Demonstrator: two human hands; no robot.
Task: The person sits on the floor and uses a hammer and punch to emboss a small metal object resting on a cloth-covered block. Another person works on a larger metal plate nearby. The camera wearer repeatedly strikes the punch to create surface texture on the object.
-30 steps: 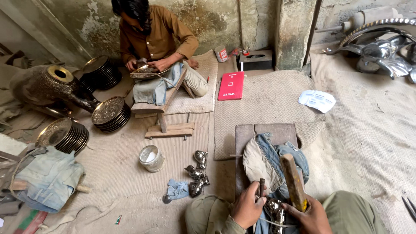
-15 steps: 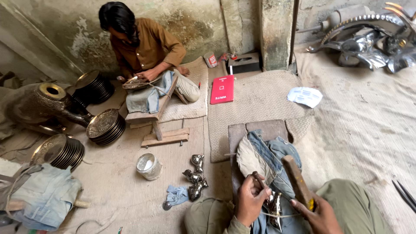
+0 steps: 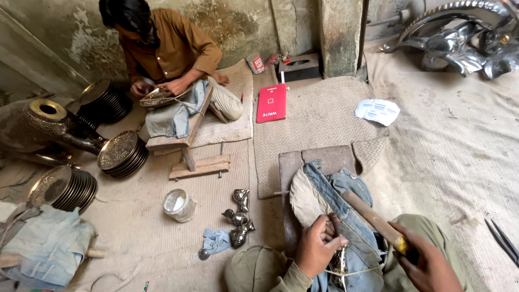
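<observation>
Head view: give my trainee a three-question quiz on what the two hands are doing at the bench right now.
1. True or false: the right hand holds a wooden hammer handle.
2. What does the left hand steady? A) the red box B) the small shiny metal piece C) the tin
3. What cloth pads the wooden bench?

Key: 1 true; 2 B; 3 blue denim cloth, tied over the piece with string.

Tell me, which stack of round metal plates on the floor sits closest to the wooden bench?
The middle stack, just left of the wooden bench. The stack behind the seated person and the one near the blue cloth lie farther off.
</observation>
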